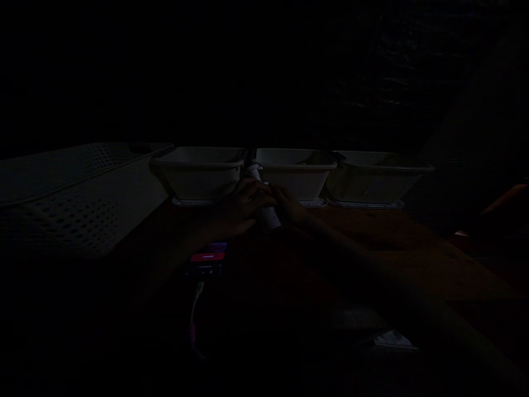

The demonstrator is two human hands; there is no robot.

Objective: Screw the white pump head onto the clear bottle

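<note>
In the very dark head view, a white tube-shaped object (269, 218) leans at a slant in front of the tubs, its exact kind too dim to make out. My left hand (242, 205) lies across it with the fingers bent around its upper side. From the other side my right hand (292, 207) grips against the tube, its fingers bent and partly hidden. Beneath my left forearm, a phone (208, 257) with a lit screen rests on the wooden table (363, 231). A pale charging cable (194, 303) runs from its near end.
Three pale tubs stand in a row behind my hands: a left tub (202, 179), a middle tub (301, 179) and a right tub (372, 184). A large perforated basket (82, 209) is at the left. Part of another person's arm (506, 199) shows at the right edge.
</note>
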